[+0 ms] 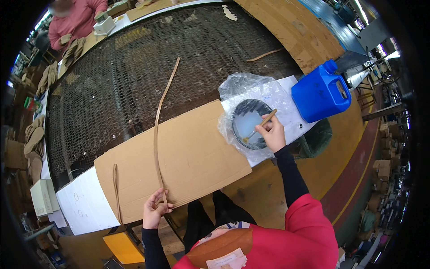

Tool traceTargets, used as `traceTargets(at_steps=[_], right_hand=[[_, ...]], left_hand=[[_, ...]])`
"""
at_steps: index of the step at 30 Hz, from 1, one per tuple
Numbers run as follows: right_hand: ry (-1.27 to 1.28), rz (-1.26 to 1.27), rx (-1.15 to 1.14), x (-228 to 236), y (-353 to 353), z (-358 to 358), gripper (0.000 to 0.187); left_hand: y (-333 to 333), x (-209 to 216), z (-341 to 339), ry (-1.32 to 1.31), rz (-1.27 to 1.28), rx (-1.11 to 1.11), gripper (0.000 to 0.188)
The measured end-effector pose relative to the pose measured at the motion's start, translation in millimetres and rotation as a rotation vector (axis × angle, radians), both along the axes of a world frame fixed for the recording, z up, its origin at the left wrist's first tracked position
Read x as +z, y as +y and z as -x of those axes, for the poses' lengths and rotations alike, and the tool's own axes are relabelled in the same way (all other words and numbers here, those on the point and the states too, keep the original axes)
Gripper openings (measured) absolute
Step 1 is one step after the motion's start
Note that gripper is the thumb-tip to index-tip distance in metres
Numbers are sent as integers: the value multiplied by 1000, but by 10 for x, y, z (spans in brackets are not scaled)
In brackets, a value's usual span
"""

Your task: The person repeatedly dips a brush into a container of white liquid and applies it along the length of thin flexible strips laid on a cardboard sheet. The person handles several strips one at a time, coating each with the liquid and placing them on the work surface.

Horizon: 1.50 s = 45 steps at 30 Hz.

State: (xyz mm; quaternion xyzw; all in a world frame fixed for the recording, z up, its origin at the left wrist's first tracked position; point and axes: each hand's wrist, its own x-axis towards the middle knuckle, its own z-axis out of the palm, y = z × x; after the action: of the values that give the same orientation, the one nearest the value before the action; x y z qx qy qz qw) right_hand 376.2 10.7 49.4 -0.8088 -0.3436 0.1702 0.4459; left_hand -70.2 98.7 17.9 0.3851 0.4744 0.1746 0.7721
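Observation:
My left hand (156, 207) pinches the near end of a long, thin tan strip (156, 134) at the cardboard's front edge. From there the strip runs away across the cardboard sheet (188, 148) and onto the dark mesh surface. In my right hand (272, 133) is a brush (266, 120) with a wooden handle, its bristles down in a round bowl (236, 117). Whitish, cloudy liquid (249, 123) lies in the bowl, and clear plastic film (251, 83) is wrapped around it. A second, folded tan strip (115, 188) rests on the cardboard's left part.
A blue jerrycan (319, 93) stands right of the bowl. The mesh surface (112, 89) stretches beyond the cardboard, with another strip (264, 55) on its far right. Shoe soles (35, 140) are piled along the left edge. A person in pink (78, 22) works at the far left.

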Motion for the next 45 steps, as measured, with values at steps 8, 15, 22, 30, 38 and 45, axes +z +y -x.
traceTargets(at_steps=[8, 15, 22, 30, 38, 45], right_hand=[[783, -168, 62, 347, 95, 55, 31], [588, -392, 445, -64, 877, 1424, 26], [86, -386, 779, -221, 1151, 2036, 21], [-15, -362, 850, -281, 1179, 2223, 21], [-76, -376, 679, -409, 1310, 2196, 20], [64, -342, 919, -281, 935, 2347, 20]], left_hand=[[-154, -56, 45, -23, 73, 89, 34], [-188, -88, 118, -85, 94, 52, 37], [-161, -164, 205, -63, 78, 49, 36], [-142, -251, 266, -55, 72, 35, 33], [-102, -283, 327, -79, 80, 21, 34], [-72, -268, 335, -56, 81, 2, 34]])
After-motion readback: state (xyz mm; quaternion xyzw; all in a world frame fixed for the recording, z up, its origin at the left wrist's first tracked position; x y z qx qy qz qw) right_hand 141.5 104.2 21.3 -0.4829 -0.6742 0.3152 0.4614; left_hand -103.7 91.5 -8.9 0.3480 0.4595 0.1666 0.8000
